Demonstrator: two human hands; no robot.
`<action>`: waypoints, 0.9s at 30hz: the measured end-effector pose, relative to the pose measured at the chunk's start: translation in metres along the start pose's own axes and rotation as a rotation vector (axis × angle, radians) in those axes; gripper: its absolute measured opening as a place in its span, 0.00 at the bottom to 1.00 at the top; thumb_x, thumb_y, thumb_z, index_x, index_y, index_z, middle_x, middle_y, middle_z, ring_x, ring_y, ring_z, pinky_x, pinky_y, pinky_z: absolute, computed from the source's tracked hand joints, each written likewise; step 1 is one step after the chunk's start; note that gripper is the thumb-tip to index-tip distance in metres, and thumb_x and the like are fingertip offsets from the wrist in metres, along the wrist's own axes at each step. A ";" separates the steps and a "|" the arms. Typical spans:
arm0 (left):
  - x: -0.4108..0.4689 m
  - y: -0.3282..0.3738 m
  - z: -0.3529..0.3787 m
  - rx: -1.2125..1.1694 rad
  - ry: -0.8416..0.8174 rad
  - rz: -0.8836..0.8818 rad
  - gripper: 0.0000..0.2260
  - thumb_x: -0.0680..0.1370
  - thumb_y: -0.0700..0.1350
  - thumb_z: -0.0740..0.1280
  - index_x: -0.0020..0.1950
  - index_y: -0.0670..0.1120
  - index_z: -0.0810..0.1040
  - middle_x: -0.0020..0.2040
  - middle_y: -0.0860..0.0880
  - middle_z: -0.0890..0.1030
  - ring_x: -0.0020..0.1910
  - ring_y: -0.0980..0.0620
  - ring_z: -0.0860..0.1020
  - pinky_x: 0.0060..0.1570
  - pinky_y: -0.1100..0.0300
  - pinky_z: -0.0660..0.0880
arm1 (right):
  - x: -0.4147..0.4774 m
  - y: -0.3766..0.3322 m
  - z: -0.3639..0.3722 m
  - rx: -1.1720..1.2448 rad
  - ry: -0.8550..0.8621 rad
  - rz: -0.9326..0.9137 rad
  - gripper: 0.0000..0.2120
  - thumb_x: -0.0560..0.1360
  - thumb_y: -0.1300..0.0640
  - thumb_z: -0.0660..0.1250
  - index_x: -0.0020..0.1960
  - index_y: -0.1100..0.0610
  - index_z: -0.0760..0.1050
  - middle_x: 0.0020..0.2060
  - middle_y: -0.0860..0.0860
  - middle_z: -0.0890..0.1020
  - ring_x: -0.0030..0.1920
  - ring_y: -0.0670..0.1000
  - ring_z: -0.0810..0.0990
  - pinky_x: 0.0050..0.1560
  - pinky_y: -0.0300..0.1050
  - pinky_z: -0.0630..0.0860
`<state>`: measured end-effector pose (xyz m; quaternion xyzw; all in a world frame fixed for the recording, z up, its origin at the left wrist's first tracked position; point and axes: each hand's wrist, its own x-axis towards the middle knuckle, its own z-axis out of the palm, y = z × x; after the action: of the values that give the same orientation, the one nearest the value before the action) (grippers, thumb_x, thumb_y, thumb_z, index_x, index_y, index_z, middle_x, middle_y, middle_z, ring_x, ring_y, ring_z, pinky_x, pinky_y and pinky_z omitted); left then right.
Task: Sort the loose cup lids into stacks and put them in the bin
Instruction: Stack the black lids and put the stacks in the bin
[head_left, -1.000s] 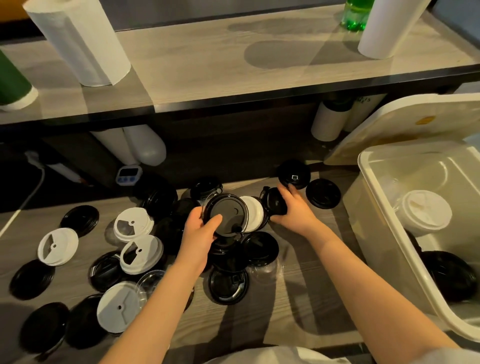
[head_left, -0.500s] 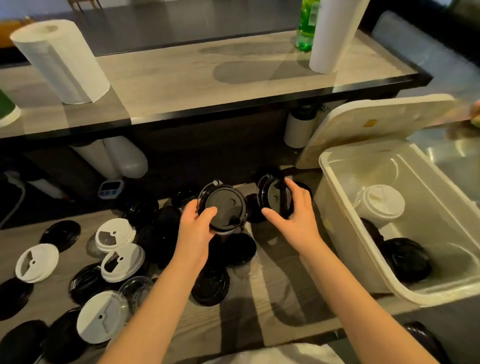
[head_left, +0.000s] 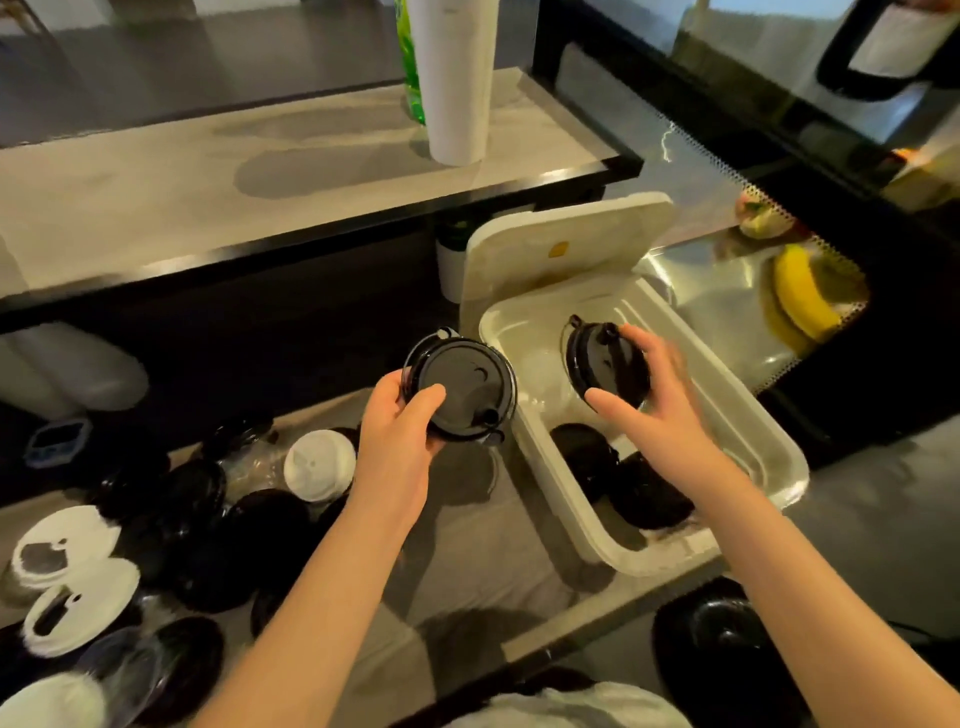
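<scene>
My left hand (head_left: 397, 436) grips a stack of black lids (head_left: 462, 387), held up just left of the white bin (head_left: 587, 530). Over the bin's open top, my right hand (head_left: 654, 410) holds a second, smaller stack of black lids (head_left: 605, 364), tilted on edge. Black lids in the bin (head_left: 644, 496) lie on its floor. Several loose black and white lids (head_left: 208, 519) are scattered on the wooden counter to the left, among them a white domed lid (head_left: 319, 465).
The bin's white cover (head_left: 561, 244) leans open behind it. A raised shelf (head_left: 260, 171) carries a paper towel roll (head_left: 454, 78) and a green bottle (head_left: 410, 62). A display case with a banana (head_left: 800, 291) stands to the right. A black stool (head_left: 722, 639) sits below the counter edge.
Both hands lifted their lid stacks off the counter and swung right. The right hand's stack now hangs over the open bin; the view turned right as well.
</scene>
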<state>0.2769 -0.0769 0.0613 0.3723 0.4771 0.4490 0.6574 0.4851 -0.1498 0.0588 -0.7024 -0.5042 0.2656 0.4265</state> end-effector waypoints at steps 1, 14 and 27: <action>0.000 -0.003 0.008 0.003 0.001 -0.002 0.08 0.78 0.37 0.61 0.53 0.47 0.75 0.50 0.49 0.81 0.49 0.54 0.81 0.51 0.52 0.78 | 0.005 0.009 -0.010 -0.083 -0.069 0.012 0.29 0.71 0.50 0.72 0.68 0.46 0.63 0.60 0.43 0.67 0.61 0.42 0.67 0.60 0.37 0.66; -0.012 -0.026 0.050 -0.025 0.101 0.043 0.10 0.78 0.35 0.60 0.56 0.45 0.75 0.50 0.48 0.82 0.49 0.54 0.81 0.49 0.56 0.79 | 0.072 0.061 0.005 -0.892 -0.848 -0.352 0.21 0.66 0.44 0.71 0.52 0.51 0.67 0.49 0.51 0.76 0.49 0.53 0.72 0.49 0.47 0.68; -0.023 -0.036 0.054 -0.023 0.167 0.048 0.09 0.79 0.36 0.60 0.57 0.44 0.75 0.49 0.50 0.83 0.50 0.54 0.82 0.56 0.48 0.77 | 0.063 0.090 0.011 -1.173 -0.868 -0.676 0.27 0.69 0.44 0.69 0.64 0.54 0.69 0.57 0.51 0.73 0.60 0.56 0.72 0.70 0.57 0.50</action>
<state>0.3338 -0.1137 0.0496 0.3374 0.5160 0.4995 0.6086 0.5419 -0.0983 -0.0213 -0.4555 -0.8677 0.0636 -0.1886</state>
